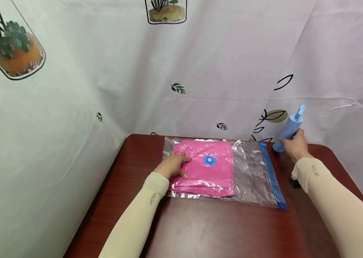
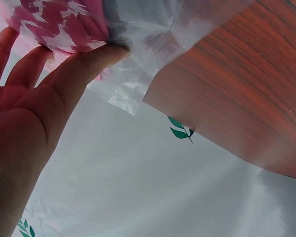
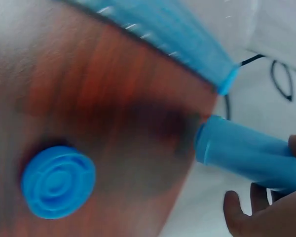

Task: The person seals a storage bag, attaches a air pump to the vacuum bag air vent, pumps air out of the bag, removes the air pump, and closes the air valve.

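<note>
A clear vacuum storage bag [image 1: 252, 173] lies flat on the table with a folded pink cloth [image 1: 197, 175] inside. A round blue valve [image 1: 209, 160] sits over the cloth, and a blue zip strip [image 1: 272, 175] runs along the bag's right end. My left hand [image 1: 175, 165] rests with spread fingers on the bag's left part, over the cloth; in the left wrist view the thumb lies on the clear film. My right hand [image 1: 296, 146] grips a light blue hand pump [image 1: 288, 130], tilted, handle up, beyond the zip strip.
A round blue cap [image 3: 58, 181] lies on the dark red-brown table [image 1: 226, 229] in the right wrist view. A small dark object [image 1: 295, 182] shows under the right wrist. Pale printed curtains [image 1: 201, 79] hang behind the table and along its sides.
</note>
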Motion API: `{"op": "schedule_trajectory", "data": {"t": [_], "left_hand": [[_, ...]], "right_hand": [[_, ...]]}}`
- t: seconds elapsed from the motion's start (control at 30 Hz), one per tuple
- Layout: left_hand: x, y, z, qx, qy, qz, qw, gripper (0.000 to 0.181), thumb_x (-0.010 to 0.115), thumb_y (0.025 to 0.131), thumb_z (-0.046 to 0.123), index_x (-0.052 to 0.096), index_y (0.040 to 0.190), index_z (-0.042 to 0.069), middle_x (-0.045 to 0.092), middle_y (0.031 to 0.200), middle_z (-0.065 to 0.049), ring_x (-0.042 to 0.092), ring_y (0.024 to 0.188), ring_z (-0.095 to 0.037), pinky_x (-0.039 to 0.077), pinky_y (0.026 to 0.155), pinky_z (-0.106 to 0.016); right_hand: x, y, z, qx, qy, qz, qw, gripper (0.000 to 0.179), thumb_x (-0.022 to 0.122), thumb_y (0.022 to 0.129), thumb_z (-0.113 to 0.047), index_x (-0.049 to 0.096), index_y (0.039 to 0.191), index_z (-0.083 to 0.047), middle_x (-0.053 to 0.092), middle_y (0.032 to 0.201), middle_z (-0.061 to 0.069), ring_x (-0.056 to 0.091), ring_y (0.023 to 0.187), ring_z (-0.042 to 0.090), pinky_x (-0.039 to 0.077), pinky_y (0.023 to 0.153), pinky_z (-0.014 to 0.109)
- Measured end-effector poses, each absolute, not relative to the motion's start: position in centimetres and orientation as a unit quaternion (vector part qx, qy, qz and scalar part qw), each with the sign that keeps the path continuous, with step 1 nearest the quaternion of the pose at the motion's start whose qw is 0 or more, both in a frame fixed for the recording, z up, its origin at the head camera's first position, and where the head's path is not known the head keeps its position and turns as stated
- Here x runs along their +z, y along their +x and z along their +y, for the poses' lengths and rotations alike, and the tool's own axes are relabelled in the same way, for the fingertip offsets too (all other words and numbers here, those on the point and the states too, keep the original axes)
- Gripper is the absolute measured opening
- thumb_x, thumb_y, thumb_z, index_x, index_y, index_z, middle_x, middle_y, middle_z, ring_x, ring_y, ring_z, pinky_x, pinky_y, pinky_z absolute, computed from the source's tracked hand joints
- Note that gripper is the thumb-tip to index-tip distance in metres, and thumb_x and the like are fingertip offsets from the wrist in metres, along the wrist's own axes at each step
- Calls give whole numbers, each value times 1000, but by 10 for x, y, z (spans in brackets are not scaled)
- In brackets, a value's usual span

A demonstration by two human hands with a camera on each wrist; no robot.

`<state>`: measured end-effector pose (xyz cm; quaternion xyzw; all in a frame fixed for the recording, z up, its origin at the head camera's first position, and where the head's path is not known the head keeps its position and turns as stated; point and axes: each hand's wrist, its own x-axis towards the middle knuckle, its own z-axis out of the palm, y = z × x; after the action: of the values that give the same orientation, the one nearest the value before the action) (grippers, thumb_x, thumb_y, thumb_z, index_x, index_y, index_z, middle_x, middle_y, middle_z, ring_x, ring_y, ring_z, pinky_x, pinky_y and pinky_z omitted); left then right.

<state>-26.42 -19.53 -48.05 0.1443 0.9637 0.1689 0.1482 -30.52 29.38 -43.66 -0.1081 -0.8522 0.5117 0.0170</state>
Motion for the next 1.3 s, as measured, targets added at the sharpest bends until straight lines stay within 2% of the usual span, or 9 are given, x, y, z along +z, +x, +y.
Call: {"op": "schedule_trajectory", "data": {"t": [0.17, 0.23, 0.3, 0.43, 0.47, 0.73, 0.83, 1.07, 1.3], "left_hand": [[-499, -274, -205, 163, 151, 964, 145, 90, 104, 80, 33, 66, 161, 30, 35, 186, -16, 48, 165, -48, 43, 136, -62], [-513, -281, -210, 162, 157, 964, 144, 92, 104, 78, 35, 66, 161, 33, 33, 186, -14, 47, 166, -47, 42, 137, -61], [-509, -278, -207, 160, 152, 964, 149, 92, 105, 79, 34, 65, 161, 33, 32, 187, -13, 46, 166, -47, 41, 137, -61], [-506, -273, -199, 170, 134, 963, 159, 89, 104, 80, 32, 66, 161, 34, 32, 187, -12, 44, 167, -48, 40, 138, -63], [-505, -271, -197, 170, 132, 964, 159, 89, 104, 80, 32, 66, 161, 34, 33, 187, -13, 44, 167, -48, 40, 137, -62], [-517, -277, -198, 167, 143, 963, 155, 90, 103, 80, 39, 65, 161, 36, 32, 187, -11, 45, 167, -46, 42, 137, -61], [-515, -277, -199, 172, 141, 962, 158, 89, 103, 81, 38, 65, 161, 35, 32, 187, -11, 45, 167, -46, 42, 137, -60], [-506, -276, -202, 174, 137, 963, 155, 90, 104, 80, 36, 66, 161, 34, 32, 188, -13, 44, 168, -46, 41, 137, -62], [-505, -279, -203, 183, 130, 962, 154, 90, 105, 79, 36, 66, 161, 35, 31, 188, -10, 45, 167, -46, 42, 137, -62]], "right_hand": [[-413, -305, 251, 552, -62, -831, 32, 82, 57, 113, -13, 9, 177, 5, 28, 181, 38, 35, 167, 57, 37, 136, 71], [-406, -303, 227, 557, -31, -829, 22, 78, 60, 113, -14, 18, 176, 5, 38, 175, 38, 47, 160, 52, 47, 131, 63], [-401, -298, 201, 562, 4, -827, -2, 77, 62, 112, -12, 22, 175, 5, 44, 171, 37, 50, 156, 50, 47, 131, 62], [-403, -284, 152, 563, 57, -822, -59, 78, 66, 110, -11, 26, 175, 5, 49, 168, 37, 54, 154, 51, 46, 133, 63], [-405, -281, 142, 562, 65, -821, -73, 80, 67, 109, -10, 25, 176, 4, 48, 170, 38, 50, 158, 53, 40, 135, 68], [-430, -272, 99, 543, 81, -828, -113, 78, 71, 108, -14, 31, 173, 3, 52, 165, 37, 54, 154, 53, 49, 129, 66], [-434, -271, 95, 531, 84, -836, -110, 74, 73, 108, -15, 37, 170, 4, 56, 163, 36, 57, 151, 53, 52, 127, 64], [-431, -272, 89, 475, 137, -867, -61, 63, 79, 105, -20, 53, 156, 6, 68, 150, 36, 71, 136, 53, 60, 117, 64], [-428, -269, 79, 443, 141, -884, -37, 64, 83, 104, -23, 53, 155, 2, 70, 149, 34, 73, 134, 52, 62, 114, 64]]}}
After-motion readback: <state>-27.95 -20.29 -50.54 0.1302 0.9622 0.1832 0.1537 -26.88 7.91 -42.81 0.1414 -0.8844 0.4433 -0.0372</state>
